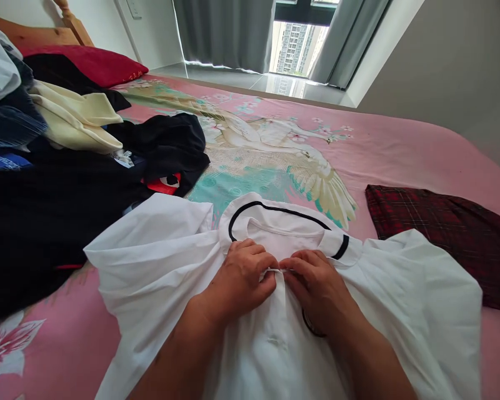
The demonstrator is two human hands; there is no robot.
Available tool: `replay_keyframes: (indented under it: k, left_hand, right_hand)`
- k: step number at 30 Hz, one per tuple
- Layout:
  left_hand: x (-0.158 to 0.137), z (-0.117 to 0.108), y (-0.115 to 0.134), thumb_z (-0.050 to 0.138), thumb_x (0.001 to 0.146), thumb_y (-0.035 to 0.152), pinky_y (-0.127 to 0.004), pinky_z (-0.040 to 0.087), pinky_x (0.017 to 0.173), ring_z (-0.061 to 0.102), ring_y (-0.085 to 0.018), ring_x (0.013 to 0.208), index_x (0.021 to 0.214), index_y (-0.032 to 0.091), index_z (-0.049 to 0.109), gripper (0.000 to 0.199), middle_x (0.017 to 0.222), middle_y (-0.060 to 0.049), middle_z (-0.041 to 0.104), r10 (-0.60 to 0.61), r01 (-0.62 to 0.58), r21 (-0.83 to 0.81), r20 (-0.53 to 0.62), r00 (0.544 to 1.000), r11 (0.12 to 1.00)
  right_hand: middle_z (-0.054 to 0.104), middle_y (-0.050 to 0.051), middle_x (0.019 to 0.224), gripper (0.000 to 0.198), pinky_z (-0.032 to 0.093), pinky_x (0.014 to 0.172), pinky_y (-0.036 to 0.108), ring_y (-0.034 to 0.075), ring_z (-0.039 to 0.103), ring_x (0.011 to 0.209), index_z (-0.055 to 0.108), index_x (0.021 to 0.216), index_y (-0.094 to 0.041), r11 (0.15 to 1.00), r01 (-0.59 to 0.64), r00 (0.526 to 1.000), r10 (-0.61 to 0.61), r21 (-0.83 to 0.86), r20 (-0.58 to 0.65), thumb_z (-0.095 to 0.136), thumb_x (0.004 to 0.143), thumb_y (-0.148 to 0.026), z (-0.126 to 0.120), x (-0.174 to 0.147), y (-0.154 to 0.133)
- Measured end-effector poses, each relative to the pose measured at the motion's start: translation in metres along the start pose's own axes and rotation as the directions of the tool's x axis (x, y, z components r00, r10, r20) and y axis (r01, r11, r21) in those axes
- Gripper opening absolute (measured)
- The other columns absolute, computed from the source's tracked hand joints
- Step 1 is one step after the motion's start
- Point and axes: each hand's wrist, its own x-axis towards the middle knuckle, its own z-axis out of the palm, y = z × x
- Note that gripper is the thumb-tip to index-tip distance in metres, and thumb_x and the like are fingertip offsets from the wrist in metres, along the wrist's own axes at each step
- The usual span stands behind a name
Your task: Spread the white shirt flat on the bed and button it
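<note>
White shirt (158, 278): polo type, black-trimmed collar (275, 214), lies front-up on the pink bedsheet (400, 150), sleeves spread to both sides, collar pointing away from the person.
Placket (281, 289): runs down from the collar at centre chest; both hands meet at its top end.
Left hand (244, 278): fingers curled and pressed together, pinching the left edge of the placket just below the collar.
Right hand (316, 286): fingers likewise closed, pinching the opposite edge; fingertips of both hands touch or nearly touch.
Button: hidden under the fingertips, cannot tell if it is through the hole.
Step, as I judge it: fastening or aligning the top of the placket.
Doing it well: keep both edges flat and overlapped squarely, hold the fabric taut between the pinches, don't drag the collar off centre, smooth the chest wrinkles afterwards.
Risk: fabric bunches under the wrists; the left shoulder area is already creased.
Wrist: dark band (312, 328) under the right wrist, lying against the shirt.
Clothes pile (66, 183): mostly black garments, a cream one (75, 119) on top, left of the shirt, touching its left sleeve.
Plaid garment (441, 233): dark red, on the right, its near edge partly under the shirt's right sleeve.
Red pillow (95, 64): at the head of the bed, well apart from the hands.
Window (300, 47): beyond the far edge of the bed, grey curtains either side.
</note>
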Motion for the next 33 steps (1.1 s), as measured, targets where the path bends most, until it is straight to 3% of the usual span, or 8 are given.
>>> replay_keyframes:
  k: [5,18,27,33]
  left_hand:
    - [0.0,-0.001,0.001,0.055,0.076,0.01,-0.033,0.036,0.085,0.055,-0.015,0.083,0.082,0.019,0.064,0.014,0.079,0.001,0.065,0.093,-0.093,-0.02,-0.007,0.996,0.995]
    - [0.001,0.004,0.003,0.051,0.068,0.002,-0.027,0.039,0.075,0.053,-0.012,0.069,0.079,0.018,0.063,0.022,0.072,0.002,0.062,0.102,-0.107,-0.057,-0.07,0.992,0.993]
    - [0.001,-0.001,0.002,0.054,0.079,0.01,-0.025,0.039,0.074,0.053,-0.012,0.078,0.079,0.019,0.059,0.011,0.08,0.001,0.059,0.01,-0.007,-0.216,0.014,1.0,0.976]
    - [0.002,-0.011,0.011,0.066,0.073,0.02,-0.036,0.031,0.084,0.051,-0.016,0.083,0.073,0.018,0.058,0.008,0.081,0.0,0.055,-0.079,0.081,0.016,-0.09,0.993,0.997]
  right_hand:
    - [0.061,-0.002,0.088,0.012,0.031,0.08,0.037,0.017,0.05,0.09,0.058,0.083,-0.022,0.999,0.023,0.999,-0.024,-0.041,-0.025,0.05,0.091,-0.025,-0.002,0.001,-0.005]
    - [0.06,-0.002,0.087,0.006,0.031,0.08,0.035,0.017,0.05,0.089,0.056,0.081,-0.021,0.998,0.035,0.997,-0.032,0.043,-0.064,0.055,0.087,-0.02,0.001,0.001,-0.001]
    - [0.058,-0.001,0.089,0.009,0.032,0.081,0.035,0.015,0.049,0.089,0.052,0.083,-0.02,0.98,0.148,0.988,-0.14,0.133,-0.067,0.049,0.088,-0.013,-0.002,0.002,-0.002]
    - [0.058,0.0,0.088,0.01,0.033,0.081,0.035,0.015,0.05,0.09,0.052,0.082,-0.02,0.966,0.184,0.981,-0.169,0.18,-0.097,0.048,0.089,-0.013,-0.003,0.003,-0.003]
